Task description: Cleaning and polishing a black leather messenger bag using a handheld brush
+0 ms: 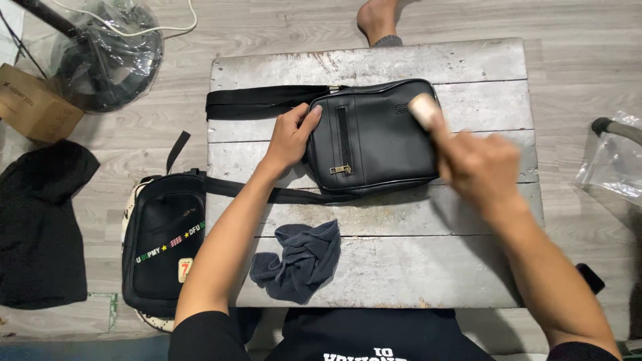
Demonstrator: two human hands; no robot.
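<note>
A black leather shoulder bag point(374, 137) lies flat on a low worn wooden table point(401, 267), its strap point(264, 101) trailing left. My left hand point(291, 137) presses on the bag's left edge, fingers curled over its upper corner. My right hand point(478, 164), blurred by motion, grips a light wooden-handled tool point(424, 107), likely a brush, whose end rests on the bag's upper right corner. A crumpled dark blue cloth point(301, 257) lies on the table in front of the bag.
A black backpack point(164, 244) lies on the floor left of the table, with dark fabric point(40, 220) and a cardboard box point(30, 100) further left. A plastic-wrapped fan base point(114, 57) sits top left. Another person's bare foot point(378, 20) shows beyond the table. Clear plastic point(612, 160) lies at right.
</note>
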